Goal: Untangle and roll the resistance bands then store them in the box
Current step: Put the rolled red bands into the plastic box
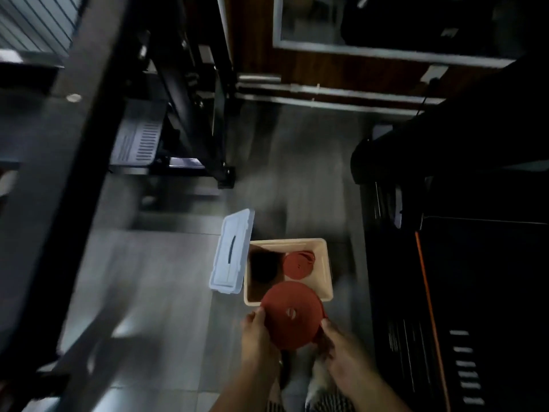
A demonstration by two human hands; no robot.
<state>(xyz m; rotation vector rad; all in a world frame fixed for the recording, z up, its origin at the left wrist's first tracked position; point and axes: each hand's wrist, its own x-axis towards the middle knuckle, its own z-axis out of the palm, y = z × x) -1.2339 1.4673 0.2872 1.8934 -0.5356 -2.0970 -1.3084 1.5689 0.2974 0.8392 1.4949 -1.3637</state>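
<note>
A large red rolled resistance band (292, 315) hangs in the air over the near rim of the open beige box (326, 272) on the floor. My left hand (258, 337) grips its left edge and my right hand (341, 349) grips its lower right edge. Inside the box lies a smaller red rolled band (298, 264) at the back right, with a dark rolled band (264, 266) beside it on the left.
The box's pale blue lid (231, 251) lies on the tiled floor, touching the box's left side. A black treadmill (460, 263) stands close on the right. Black gym machine frames (89, 129) fill the left and back. My feet show below my hands.
</note>
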